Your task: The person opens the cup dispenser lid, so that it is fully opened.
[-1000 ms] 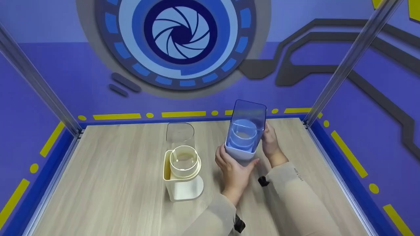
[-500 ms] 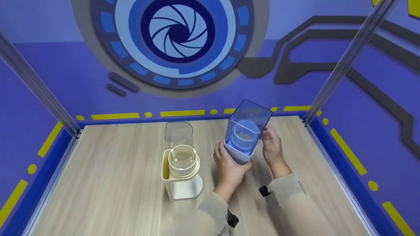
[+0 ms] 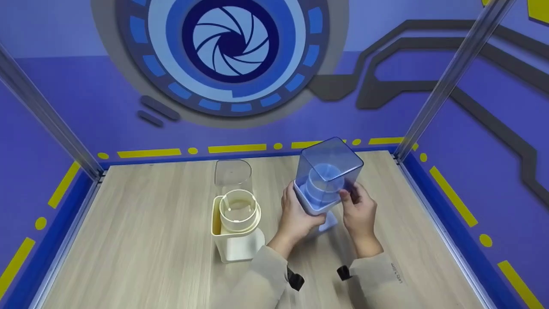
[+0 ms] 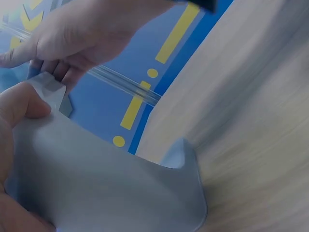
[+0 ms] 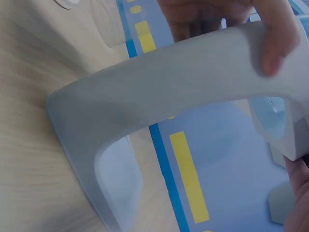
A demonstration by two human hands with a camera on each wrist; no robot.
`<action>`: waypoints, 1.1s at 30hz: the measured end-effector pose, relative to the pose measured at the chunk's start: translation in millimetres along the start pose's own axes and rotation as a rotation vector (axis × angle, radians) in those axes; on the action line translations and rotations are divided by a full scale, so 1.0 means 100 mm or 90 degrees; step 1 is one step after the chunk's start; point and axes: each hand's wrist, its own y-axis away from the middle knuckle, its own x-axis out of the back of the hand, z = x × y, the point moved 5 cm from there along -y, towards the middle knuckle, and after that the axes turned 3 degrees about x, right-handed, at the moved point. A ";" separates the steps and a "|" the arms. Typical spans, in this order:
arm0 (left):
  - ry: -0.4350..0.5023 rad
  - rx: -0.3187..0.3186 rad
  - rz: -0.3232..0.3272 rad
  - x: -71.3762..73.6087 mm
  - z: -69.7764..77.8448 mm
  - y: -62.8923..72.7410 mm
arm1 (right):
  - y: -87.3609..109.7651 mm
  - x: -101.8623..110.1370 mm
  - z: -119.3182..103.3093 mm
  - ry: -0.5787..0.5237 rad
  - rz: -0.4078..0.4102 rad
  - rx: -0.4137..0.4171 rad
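Note:
Both hands hold a pale blue C-shaped stand [image 3: 328,222] with a round cup [image 3: 324,182] under a clear blue cover [image 3: 332,156]. My left hand [image 3: 297,219] grips its left side; in the left wrist view, thumb and fingers wrap the stand's smooth body [image 4: 111,179]. At the right front corner, my right hand [image 3: 359,214] holds the stand with its thumb in front and fingers curled behind. The stand is tilted above the table, and its bent body [image 5: 159,82] shows from the side in the right wrist view. The cover's lower edge meets the tray rim.
A cream stand [image 3: 238,246] of similar shape, with a round cup [image 3: 238,210], stands upright on the wooden table [image 3: 146,231] to the left. Behind it is a clear grey cover [image 3: 233,171]. Blue patterned walls and metal posts [image 3: 454,81] enclose the table.
The blue stand has turned and tilted, so the cover's top face now shows. The right thumb has come round to the front corner. The cream stand has stayed put.

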 end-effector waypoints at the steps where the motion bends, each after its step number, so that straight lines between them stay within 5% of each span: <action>1: 0.004 -0.002 -0.002 0.01 -0.01 -0.01 | 0.03 -0.01 -0.02 0.007 0.006 0.014; 9: 0.044 0.007 -0.045 0.07 -0.06 -0.01 | 0.23 -0.04 -0.20 0.048 0.065 0.073; 15: 0.032 -0.032 -0.051 0.11 -0.11 -0.08 | 0.28 -0.05 -0.24 0.050 0.076 0.070; 20: 0.042 -0.024 -0.070 0.14 -0.15 -0.12 | 0.26 -0.01 -0.23 0.036 0.061 0.050; 26: 0.054 -0.020 -0.089 0.12 -0.17 -0.13 | -0.05 0.07 -0.08 -0.150 -0.057 -0.003; 29: 0.054 -0.024 -0.094 0.12 -0.17 -0.14 | -0.33 0.05 -0.09 -0.273 -0.136 -0.016; 33: 0.052 -0.022 -0.098 0.10 -0.18 -0.13 | -0.62 -0.07 -0.16 -0.348 -0.269 -0.015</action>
